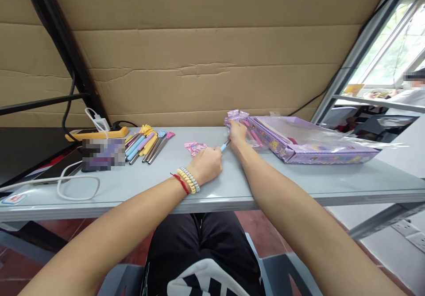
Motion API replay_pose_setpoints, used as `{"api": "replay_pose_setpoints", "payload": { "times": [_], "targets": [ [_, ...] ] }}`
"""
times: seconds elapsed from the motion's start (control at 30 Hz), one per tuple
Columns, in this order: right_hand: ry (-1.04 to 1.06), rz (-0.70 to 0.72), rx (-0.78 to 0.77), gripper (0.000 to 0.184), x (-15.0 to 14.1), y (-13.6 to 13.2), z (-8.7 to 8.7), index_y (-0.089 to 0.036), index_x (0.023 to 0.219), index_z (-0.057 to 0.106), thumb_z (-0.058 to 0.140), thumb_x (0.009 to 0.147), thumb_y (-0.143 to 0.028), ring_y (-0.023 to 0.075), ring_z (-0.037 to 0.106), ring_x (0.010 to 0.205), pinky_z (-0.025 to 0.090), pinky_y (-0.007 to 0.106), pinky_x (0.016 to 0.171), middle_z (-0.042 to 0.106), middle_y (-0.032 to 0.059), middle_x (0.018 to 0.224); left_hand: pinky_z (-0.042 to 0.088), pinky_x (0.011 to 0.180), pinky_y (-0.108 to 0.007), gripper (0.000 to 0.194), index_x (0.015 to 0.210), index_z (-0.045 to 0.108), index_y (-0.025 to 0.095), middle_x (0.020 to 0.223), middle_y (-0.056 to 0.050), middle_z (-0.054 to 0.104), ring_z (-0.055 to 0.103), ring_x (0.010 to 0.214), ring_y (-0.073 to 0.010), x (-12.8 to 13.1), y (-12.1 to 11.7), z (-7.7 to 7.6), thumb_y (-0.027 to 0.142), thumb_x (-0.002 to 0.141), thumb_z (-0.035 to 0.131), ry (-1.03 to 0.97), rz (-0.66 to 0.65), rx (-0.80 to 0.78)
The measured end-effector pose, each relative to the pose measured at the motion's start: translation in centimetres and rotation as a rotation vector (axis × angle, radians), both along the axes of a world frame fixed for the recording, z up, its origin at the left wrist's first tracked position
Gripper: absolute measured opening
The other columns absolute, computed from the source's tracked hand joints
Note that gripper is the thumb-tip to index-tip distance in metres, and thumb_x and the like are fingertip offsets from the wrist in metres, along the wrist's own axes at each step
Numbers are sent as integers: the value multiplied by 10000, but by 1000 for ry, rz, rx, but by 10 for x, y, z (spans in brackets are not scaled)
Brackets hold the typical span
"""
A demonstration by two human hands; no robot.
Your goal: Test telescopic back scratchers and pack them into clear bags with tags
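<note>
My left hand, with a red string and beaded bracelets at its wrist, is closed around a thin stick with a light blue handle. It looks like a back scratcher, with its metal shaft running up to my right hand. The fingers of that hand are curled closed at the shaft's far end, hiding whatever head it has. Just past my right hand lies a crinkled purple wrapper. A small pink printed packet rests on the table beyond my left hand.
Several back scratchers with coloured claw heads lie at left, beside a pixelated phone-like object, a white cable and a yellow power strip. A purple box with clear plastic stands right. Cardboard backs the table. A person sits far right.
</note>
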State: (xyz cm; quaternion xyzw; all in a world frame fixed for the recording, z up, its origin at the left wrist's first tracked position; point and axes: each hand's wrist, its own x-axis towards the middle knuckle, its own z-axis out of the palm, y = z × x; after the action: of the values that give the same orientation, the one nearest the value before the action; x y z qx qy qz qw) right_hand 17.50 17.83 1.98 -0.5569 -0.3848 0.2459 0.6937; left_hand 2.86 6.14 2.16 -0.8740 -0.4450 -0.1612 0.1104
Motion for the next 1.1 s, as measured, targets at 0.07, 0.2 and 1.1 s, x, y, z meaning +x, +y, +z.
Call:
{"api": "replay_pose_setpoints", "payload": {
  "times": [0.07, 0.2, 1.1],
  "targets": [
    [167, 0, -49, 287, -3, 1, 2, -237, 584, 303, 524, 736, -340, 97, 264, 431, 244, 233, 364, 247, -61, 498, 483, 649, -340, 273, 998, 593, 85, 796, -156, 663, 666, 764, -266, 4, -1, -2, 164, 887, 356, 8, 37, -17],
    [285, 18, -78, 261, -13, -1, 4, -231, 574, 326, 547, 709, -259, 82, 228, 394, 210, 222, 344, 214, -80, 456, 491, 638, -342, 271, 987, 579, 72, 749, -157, 653, 673, 767, -279, 8, -3, -2, 152, 887, 340, 43, 72, -61],
    [-94, 88, 7, 133, -13, -16, 18, -226, 600, 398, 499, 676, -267, 121, 362, 513, 329, 253, 506, 340, -56, 511, 413, 641, -275, 294, 898, 649, 205, 802, -77, 709, 648, 755, -207, -37, 44, 21, 289, 915, 368, -73, 57, -21]
  ]
}}
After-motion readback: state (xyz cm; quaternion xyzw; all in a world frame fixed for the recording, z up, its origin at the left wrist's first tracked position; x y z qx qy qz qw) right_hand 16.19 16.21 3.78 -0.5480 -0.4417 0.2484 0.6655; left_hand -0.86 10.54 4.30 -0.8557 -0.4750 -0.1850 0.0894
